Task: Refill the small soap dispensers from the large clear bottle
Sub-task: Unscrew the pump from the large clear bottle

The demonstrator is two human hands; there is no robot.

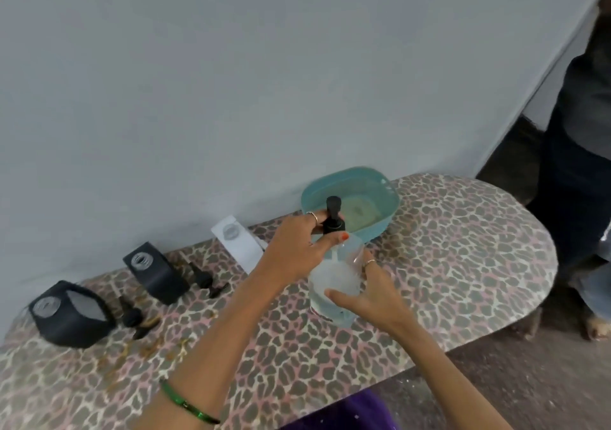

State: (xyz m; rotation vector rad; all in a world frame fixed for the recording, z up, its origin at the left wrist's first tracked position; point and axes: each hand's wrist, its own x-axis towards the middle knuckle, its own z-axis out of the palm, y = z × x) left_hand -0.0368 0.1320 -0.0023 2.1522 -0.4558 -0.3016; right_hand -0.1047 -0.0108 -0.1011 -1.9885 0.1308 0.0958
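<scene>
**Pump coming off the big bottle: spill risks**

The large clear bottle (335, 286) stands near the middle of the table (463, 264), just in front of the teal basin (350, 205) at the back edge. The right hand (373, 294) wraps its fingers and thumb around the bottle's body, steadying it. The left hand (297, 248) pinches the collar of the black pump head (333, 216) at the neck, probably unscrewing or lifting it.

Three small dispensers wait open along the back edge toward the left end: the white dispenser (236, 243), the middle black dispenser (153, 272) and the far black dispenser (67, 314) at the left corner. Their loose pumps (205, 281) lie beside them.

What could go wrong, as I judge it:
- The thin clear wall may buckle under a tight squeeze and push soap out of the neck
- A dip tube pulled out fast would drip on the patterned cover
- The dispenser mouths look narrow, so a heavy pour could overshoot
- Soapy fingers could slip on the bottle
- The far dispenser sits close to the table's corner; a nudge could send it off
</scene>
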